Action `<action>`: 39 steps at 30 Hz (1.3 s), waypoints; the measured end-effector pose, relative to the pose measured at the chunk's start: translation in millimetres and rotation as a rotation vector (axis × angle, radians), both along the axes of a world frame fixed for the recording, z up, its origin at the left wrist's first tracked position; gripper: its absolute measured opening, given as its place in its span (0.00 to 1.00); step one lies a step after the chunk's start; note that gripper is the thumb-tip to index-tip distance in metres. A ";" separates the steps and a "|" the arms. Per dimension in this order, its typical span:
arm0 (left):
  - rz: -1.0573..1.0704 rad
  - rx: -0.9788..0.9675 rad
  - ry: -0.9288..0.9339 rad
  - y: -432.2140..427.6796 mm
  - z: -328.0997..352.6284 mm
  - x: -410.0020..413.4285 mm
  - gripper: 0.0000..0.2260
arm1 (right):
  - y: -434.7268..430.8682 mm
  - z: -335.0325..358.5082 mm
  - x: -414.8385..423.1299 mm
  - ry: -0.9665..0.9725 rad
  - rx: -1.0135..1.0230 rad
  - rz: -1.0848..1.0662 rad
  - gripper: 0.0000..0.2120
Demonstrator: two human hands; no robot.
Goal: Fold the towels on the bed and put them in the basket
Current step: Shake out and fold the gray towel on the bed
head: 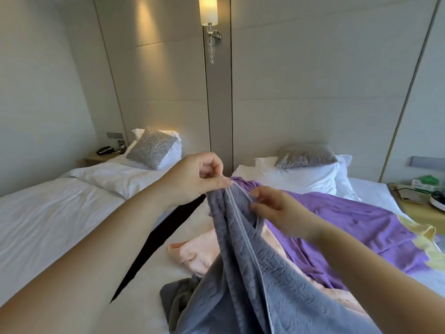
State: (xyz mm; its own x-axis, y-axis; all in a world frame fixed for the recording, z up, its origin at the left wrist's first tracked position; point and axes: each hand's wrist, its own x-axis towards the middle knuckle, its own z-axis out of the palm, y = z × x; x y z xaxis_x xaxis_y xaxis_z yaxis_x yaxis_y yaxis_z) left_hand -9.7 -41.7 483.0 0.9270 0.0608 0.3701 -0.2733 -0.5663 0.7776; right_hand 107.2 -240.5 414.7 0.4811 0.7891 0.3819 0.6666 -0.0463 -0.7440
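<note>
A grey-blue towel [243, 273] hangs lifted over the right bed [154, 273]. My left hand [195, 179] pinches its top edge between thumb and fingers. My right hand [277, 210], just right of and below the left, grips the same edge a little further along. Beneath the towel a peach towel [192, 251] lies spread on the bed. A purple towel [349, 227] lies to its right, and a yellow towel [423, 239] shows at the right edge. A dark grey towel [178, 302] lies crumpled at the bottom. No basket is in view.
A second white bed [48, 213] stands to the left across a dark gap [154, 239]. White pillows [303, 177] with grey cushions lie at both heads. A bedside table [423, 210] with clutter is at the right, another with a phone [105, 150] far left. A wall lamp [208, 13] hangs above.
</note>
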 end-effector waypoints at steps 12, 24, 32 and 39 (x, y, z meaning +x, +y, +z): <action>0.255 -0.115 -0.573 -15.3 61.3 27.3 0.12 | -71.3 28.0 9.9 -0.533 0.154 -0.835 0.18; 0.176 -0.170 -0.537 -54.3 44.8 66.3 0.13 | -45.8 -25.2 -62.8 -0.275 0.032 -0.641 0.05; 0.191 -0.280 -0.535 -45.6 36.4 75.8 0.12 | -23.1 -54.7 -50.4 -0.283 -0.259 -0.844 0.06; 0.185 -0.271 -0.516 -40.7 35.9 73.0 0.12 | -5.1 -54.0 -60.8 -0.241 -0.053 -0.836 0.20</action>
